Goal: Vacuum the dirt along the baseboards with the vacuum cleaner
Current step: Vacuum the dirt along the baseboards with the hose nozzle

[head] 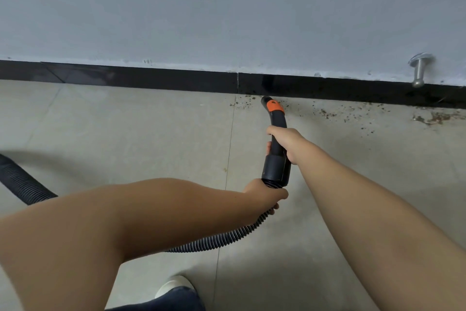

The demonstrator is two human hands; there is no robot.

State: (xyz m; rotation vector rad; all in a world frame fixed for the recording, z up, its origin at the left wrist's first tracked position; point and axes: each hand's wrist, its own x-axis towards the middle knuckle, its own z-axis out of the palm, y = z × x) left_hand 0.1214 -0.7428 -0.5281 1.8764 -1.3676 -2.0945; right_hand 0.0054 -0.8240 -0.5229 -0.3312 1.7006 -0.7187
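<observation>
Grey tiled floor [126, 121], one pale wall [201, 8], one glossy black baseboard [151, 78]. Two hands: right hand [287, 143] clasps one curved black vacuum handle with orange collar [277, 131]; left hand [264, 193] grips one ribbed black hose [227, 236]. Nozzle tip at the baseboard amid scattered brown dirt [327, 114]. One metal doorstop [419, 68]. One white shoe [175, 284].

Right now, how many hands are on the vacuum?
2. The right hand grips the black nozzle handle near the baseboard; the left hand holds the ribbed hose just below the cuff. None hidden.
</observation>
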